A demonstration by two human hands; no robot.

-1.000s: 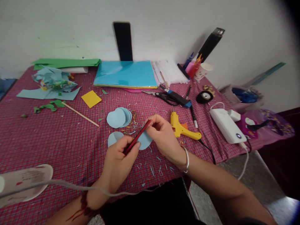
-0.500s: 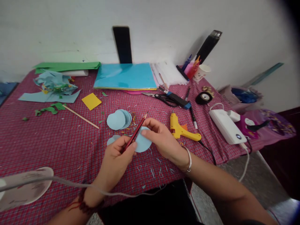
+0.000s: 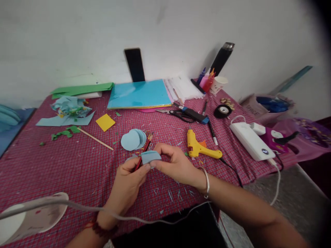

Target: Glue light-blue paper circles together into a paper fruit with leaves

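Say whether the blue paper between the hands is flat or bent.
Bent: the blue paper curls over along its upper edge, rather than lying flat.

Red pencil [image 3: 148, 143] partly hidden in left hand [image 3: 127, 182], printed cup [image 3: 49, 216] cropped at left; scraps [image 3: 170, 196] indistinct

This looks like a makeshift craft corner, more homely than industrial, at a cloth-covered desk [image 3: 77, 172] standing right against a scuffed white wall [image 3: 90, 34]. A yellow glue gun [image 3: 198, 148], scissors [image 3: 178, 113], a stack of coloured sheets [image 3: 139, 94] and crumpled paper scraps [image 3: 69, 106] speak for handicraft, while a dark phone [image 3: 134, 65] propped on the wall and a printed paper cup [image 3: 219, 83] give it a domestic air, though whether it is a house or a small workroom cannot be told.
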